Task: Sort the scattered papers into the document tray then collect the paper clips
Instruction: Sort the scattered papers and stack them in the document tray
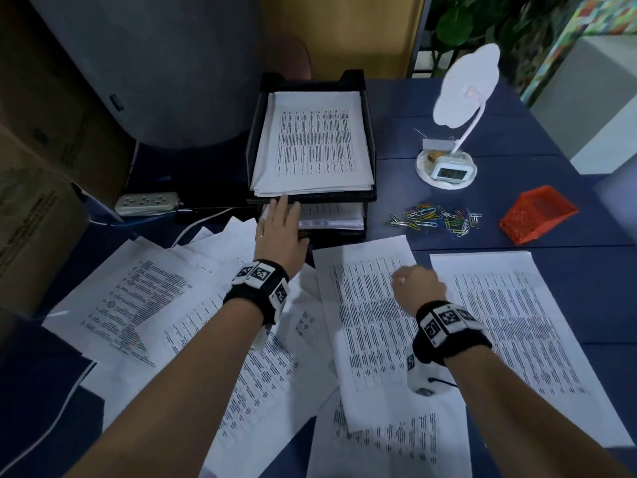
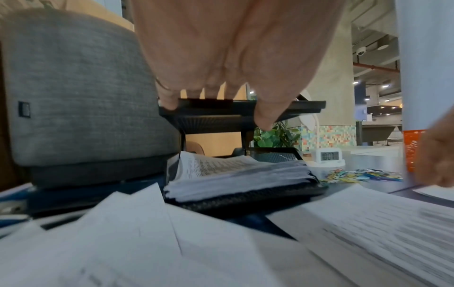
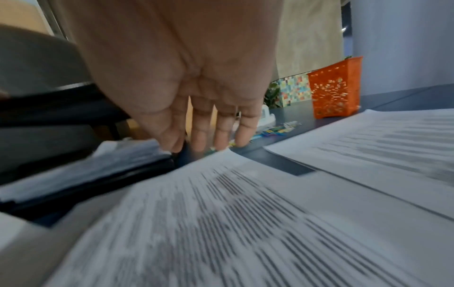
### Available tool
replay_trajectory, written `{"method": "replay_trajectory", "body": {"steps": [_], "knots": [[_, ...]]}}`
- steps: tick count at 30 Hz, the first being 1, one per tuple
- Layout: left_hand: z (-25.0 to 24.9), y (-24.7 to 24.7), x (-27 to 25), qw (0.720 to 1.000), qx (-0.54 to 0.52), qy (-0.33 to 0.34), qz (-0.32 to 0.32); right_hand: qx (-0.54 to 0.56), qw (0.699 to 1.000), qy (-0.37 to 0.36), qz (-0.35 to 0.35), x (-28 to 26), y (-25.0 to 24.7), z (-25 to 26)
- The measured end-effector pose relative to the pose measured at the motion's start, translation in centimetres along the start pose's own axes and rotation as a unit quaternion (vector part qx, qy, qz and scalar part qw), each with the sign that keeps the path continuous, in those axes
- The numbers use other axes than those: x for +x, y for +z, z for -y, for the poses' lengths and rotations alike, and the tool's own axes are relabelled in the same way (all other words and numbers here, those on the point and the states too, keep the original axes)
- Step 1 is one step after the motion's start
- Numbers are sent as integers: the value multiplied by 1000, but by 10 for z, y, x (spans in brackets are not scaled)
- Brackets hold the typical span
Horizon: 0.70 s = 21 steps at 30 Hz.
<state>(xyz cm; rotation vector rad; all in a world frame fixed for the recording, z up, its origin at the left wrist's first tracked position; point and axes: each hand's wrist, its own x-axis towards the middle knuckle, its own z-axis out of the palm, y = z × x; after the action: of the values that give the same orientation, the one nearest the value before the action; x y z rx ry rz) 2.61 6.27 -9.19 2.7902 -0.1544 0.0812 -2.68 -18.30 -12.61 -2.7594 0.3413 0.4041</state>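
Observation:
A black two-tier document tray (image 1: 370, 139) stands at the back of the blue table, with printed sheets stacked in both tiers. My left hand (image 1: 281, 222) reaches to it with straight fingers; its fingertips (image 2: 169, 103) touch the upper tier's front rim and hold nothing. Scattered papers (image 1: 155, 305) lie fanned out across the near table. My right hand (image 1: 415, 288) hovers over one sheet (image 1: 372, 339), fingers pointing down to the sheet's far edge (image 3: 221, 153), and grips nothing. Coloured paper clips (image 1: 436, 219) lie in a loose heap right of the tray, also in the wrist views (image 2: 363, 175) (image 3: 275, 130).
An orange mesh basket (image 1: 537, 213) lies tipped right of the clips. A white cloud-shaped lamp with a small clock (image 1: 448, 170) stands behind them. A grey chair back (image 1: 155, 63), a power strip (image 1: 148, 202) and cardboard boxes (image 1: 31, 208) crowd the left.

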Motion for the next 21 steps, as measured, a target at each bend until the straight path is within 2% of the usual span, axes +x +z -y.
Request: {"method": "replay_trajectory", "body": {"steps": [2, 4, 8, 9, 11, 13, 15, 16, 18, 19, 21], "knots": [[-5, 13, -13, 999, -25, 4, 22, -39, 998, 48, 20, -9, 6, -12], [-12, 26, -27, 996, -47, -27, 78, -24, 995, 85, 43, -14, 11, -21], [-24, 52, -50, 961, -130, -128, 210, 2, 995, 63, 76, -21, 19, -33], [-28, 55, -54, 953, -160, -144, 211, -4, 996, 51, 80, -21, 20, -35], [-34, 60, -59, 930, -259, -199, 168, -8, 995, 34, 89, -22, 20, -38], [-40, 61, -63, 889, -346, -269, 132, -15, 994, 23, 103, -23, 20, -41], [-46, 59, -65, 863, -371, -313, 144, -9, 994, 20, 108, -25, 21, -42], [-49, 57, -65, 860, -363, -314, 172, -4, 994, 19, 108, -26, 21, -42], [-57, 56, -67, 894, -269, -270, 237, 1, 994, 17, 106, -27, 21, -41], [-59, 54, -68, 914, -208, -245, 247, 2, 994, 16, 106, -28, 20, -41], [-58, 55, -70, 942, -125, -223, 220, 2, 994, 14, 108, -29, 20, -41]]}}
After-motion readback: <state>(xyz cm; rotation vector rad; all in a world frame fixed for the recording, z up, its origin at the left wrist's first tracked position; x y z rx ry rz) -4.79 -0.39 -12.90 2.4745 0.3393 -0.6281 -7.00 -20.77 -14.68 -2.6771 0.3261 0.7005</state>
